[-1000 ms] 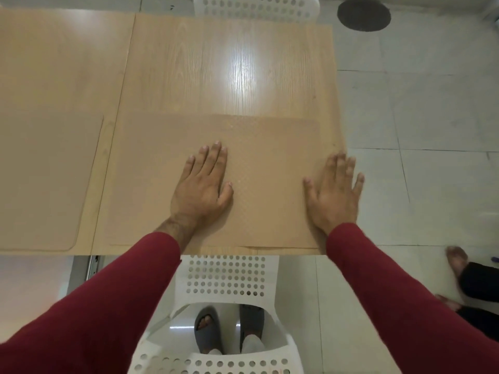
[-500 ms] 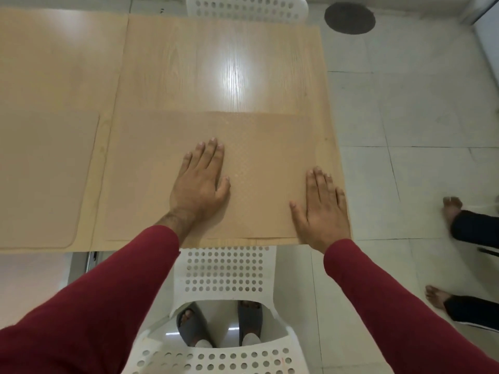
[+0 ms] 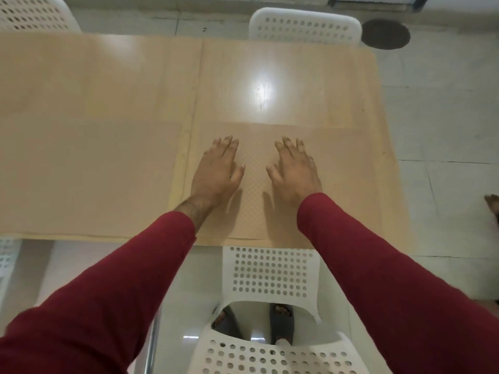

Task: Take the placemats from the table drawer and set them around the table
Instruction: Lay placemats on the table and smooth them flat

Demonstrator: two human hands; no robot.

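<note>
A tan textured placemat point(image 3: 343, 179) lies flat on the right half of the light wooden table point(image 3: 270, 63), near its front edge. My left hand point(image 3: 216, 171) and my right hand point(image 3: 295, 171) rest palm down on this mat, close together, fingers spread, holding nothing. A second tan placemat point(image 3: 89, 176) lies flat on the left half of the table. The table drawer is not visible.
A white perforated chair point(image 3: 270, 276) stands between me and the table's front edge, my feet visible through it. Another white chair point(image 3: 305, 25) is at the far side, one more at the far left point(image 3: 32, 14). A person's foot point(image 3: 492, 203) shows at the right edge.
My right hand slid from the mat's right front corner to its middle, beside my left hand. The view tilted up, showing more of the table and far chairs.
</note>
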